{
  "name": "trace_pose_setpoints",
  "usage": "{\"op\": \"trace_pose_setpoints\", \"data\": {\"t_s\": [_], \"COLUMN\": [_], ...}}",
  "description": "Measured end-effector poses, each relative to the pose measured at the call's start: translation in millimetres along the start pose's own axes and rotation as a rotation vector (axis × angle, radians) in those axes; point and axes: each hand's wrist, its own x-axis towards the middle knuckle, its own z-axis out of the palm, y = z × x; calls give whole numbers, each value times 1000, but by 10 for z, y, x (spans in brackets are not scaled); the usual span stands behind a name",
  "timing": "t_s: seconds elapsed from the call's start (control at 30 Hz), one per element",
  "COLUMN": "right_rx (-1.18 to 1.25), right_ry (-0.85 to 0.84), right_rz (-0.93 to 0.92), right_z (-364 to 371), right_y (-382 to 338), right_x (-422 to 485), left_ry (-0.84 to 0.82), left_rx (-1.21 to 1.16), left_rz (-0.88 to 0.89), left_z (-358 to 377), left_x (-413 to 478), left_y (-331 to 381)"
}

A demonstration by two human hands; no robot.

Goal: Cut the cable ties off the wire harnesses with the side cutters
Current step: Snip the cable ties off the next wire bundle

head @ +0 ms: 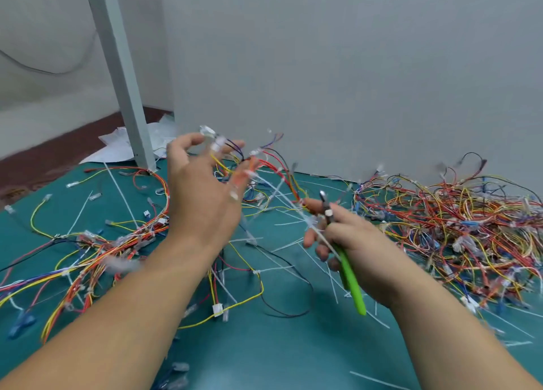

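Head view: mid-task, well under way but not finished. Left hand [202,201] is raised above the bench [264,354] with fingers spread and partly curled, and a wire harness [264,160] runs in among the fingertips. Motion blur there, so cannot tell if it is really gripped or only draped. Right hand [361,242] is lower and to the right, closed round the green handles of the side cutters [351,281], cutter nose pointing up toward the harness but apart from it. A long white tie [293,210] slants past the right fingers; cannot tell if it is pinched. Done so far, judging by the litter: many loose white cable ties [122,194] lie scattered over the green mat between and around the arms. A big tangled pile of wires [455,228] sits at the right against the grey wall; too tangled to tell whether ties remain in it. Left to do: bundles at the left [117,242] still look bound together in places, and one small tie [256,271] looks still cinched on a yellow wire near the middle. Likely a good share cut, a fair number left.
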Motion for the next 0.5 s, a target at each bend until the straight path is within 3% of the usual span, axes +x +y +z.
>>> {"op": "trace_pose_setpoints", "data": {"t_s": [0.13, 0.2, 0.27, 0.37, 0.43, 0.5], "right_rx": [0, 115, 358, 604, 535, 373], "right_ry": [-267, -364, -285, 23, 173, 191], "right_rz": [132, 147, 100, 46, 14, 16], "right_z": [-2, -39, -100, -221, -307, -395], "right_y": [78, 121, 132, 75, -4, -96], "right_x": [-99, -150, -161, -111, -92, -122], "left_ry": [-96, -151, -163, -177, -206, -213], "left_rx": [166, 157, 204, 257, 279, 368], "left_rz": [-241, -238, -100, 98, 161, 263], "left_z": [15, -12, -49, -73, -76, -90], "left_x": [87, 77, 33, 1, 34, 81], "left_y": [-66, -63, 5, 149, 212, 244]}}
